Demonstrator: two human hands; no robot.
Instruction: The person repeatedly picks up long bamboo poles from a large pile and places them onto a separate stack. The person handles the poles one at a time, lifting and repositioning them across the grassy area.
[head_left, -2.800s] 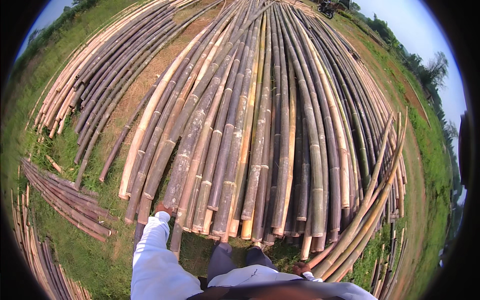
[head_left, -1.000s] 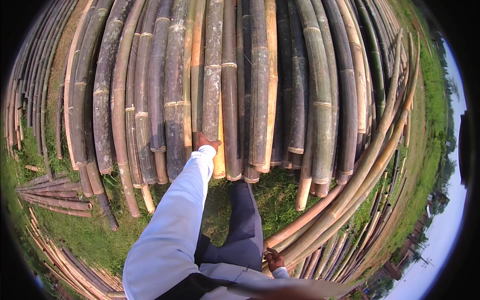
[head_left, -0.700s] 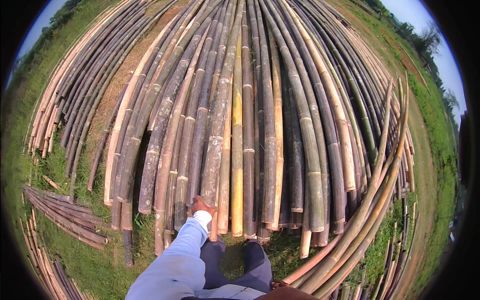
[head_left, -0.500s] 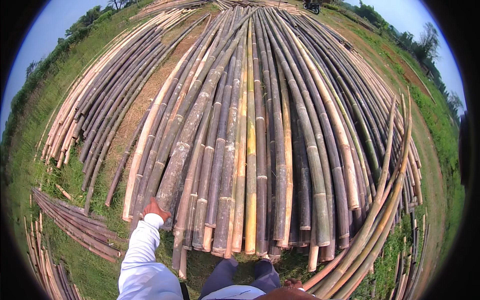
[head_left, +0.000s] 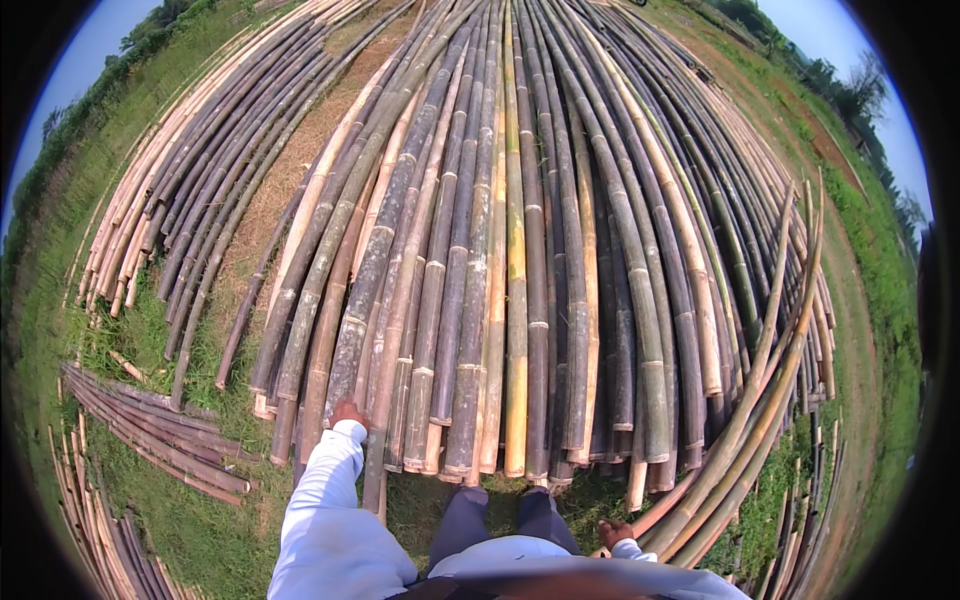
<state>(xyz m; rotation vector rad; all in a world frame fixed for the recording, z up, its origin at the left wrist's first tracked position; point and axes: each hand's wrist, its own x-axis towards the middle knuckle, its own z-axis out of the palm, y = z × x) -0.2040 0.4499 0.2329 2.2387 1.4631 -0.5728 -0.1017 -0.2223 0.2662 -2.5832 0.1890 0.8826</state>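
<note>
Low in the left half of the frame, the left hand (head_left: 348, 412) is reaching out on a white-sleeved arm and resting on the cut end of a long grey-brown bamboo pole (head_left: 372, 300) — whether the fingers are closing around it or only lying on top, I cannot tell, since the back of the hand is hiding them. That pole is lying at the left edge of the wide fan of bamboo poles (head_left: 520, 250) filling the middle of the picture, its butt end just above the patch of green grass (head_left: 215, 530) at the lower left. The right hand (head_left: 614, 531) is hanging at the lower right, just beside the slanting yellowish poles (head_left: 760, 420) there, its fingers curling loosely and seemingly gripping nothing.

As a judgement, the poles are lying packed side by side, so tugging one could be dragging or rolling its neighbours onto the feet, which are standing close to the butt ends at bottom centre. Split ends may be cutting a bare palm — and a one-handed lift of so long a pole could be swinging wide or slipping.
</note>
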